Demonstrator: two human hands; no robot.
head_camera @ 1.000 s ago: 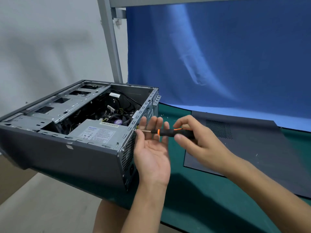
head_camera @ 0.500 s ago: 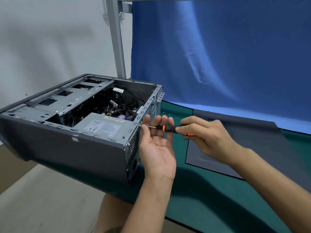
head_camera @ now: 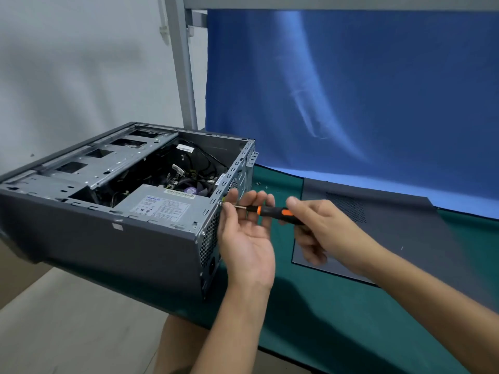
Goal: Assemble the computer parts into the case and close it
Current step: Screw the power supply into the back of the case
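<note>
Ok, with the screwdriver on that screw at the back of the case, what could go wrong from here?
1. The screwdriver tip could slip off the screw and jab the fingers cupped right beside its shaft.
2. The case appears to overhang the table edge, so pushing on the screw might shift it further off.
3. The loose screws near the case's back corner could get knocked away.
</note>
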